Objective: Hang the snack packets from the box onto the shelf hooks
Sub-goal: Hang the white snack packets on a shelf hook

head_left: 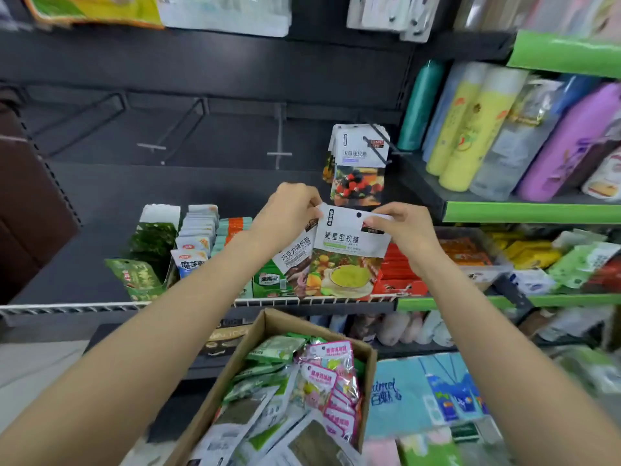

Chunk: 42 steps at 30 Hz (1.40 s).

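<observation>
Head view: the left hand (290, 210) pinches the top left corner of 2 fanned packets (349, 243), so the rear one could slip back toward the box (268, 326). The right hand (400, 227) pinches the front packet's top right corner beside its hole, below the hook (378, 137), which the hole could miss.

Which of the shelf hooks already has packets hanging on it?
Only the rightmost hook, next to the bottles, carries packets: a stack of white berry-picture packets. The three hooks to its left, such as the middle one, are bare.
</observation>
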Tool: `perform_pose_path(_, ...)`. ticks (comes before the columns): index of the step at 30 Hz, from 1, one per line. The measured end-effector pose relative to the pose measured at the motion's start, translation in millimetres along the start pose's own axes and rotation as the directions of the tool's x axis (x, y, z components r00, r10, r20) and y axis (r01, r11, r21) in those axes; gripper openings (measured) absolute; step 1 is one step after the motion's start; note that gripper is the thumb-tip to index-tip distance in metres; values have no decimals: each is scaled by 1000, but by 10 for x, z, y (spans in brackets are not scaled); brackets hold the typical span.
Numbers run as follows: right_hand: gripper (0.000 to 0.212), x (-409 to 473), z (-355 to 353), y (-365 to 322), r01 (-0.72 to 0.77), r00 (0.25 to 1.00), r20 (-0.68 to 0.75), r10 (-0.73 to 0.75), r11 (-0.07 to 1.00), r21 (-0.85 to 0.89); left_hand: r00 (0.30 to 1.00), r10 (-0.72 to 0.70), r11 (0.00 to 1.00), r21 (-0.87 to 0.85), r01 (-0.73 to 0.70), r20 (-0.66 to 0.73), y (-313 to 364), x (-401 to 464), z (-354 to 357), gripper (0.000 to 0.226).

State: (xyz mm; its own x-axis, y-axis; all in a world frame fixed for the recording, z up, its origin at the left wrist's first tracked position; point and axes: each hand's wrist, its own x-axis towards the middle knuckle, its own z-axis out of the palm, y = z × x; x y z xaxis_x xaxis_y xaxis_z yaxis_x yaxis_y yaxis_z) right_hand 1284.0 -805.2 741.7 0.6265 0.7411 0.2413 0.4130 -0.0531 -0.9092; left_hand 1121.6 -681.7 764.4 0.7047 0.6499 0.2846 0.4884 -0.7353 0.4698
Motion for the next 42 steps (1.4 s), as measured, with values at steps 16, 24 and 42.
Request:
perform_pose_path(16, 7, 1065, -327, -23, 60, 979, -197, -51, 997, 39, 964, 172, 946, 308, -105, -202, 183, 662, 170, 16)
perform_pose_path(24, 14, 1168, -411, 41, 164, 972, -139, -190, 970, -177, 969, 162, 958, 267, -109, -185, 318, 813, 144, 18)
perform_pose_path(42, 9, 2254, 77, 163, 51, 960, -241, -144, 933, -356, 986, 19, 945, 326, 37, -166, 306, 1264, 196, 21)
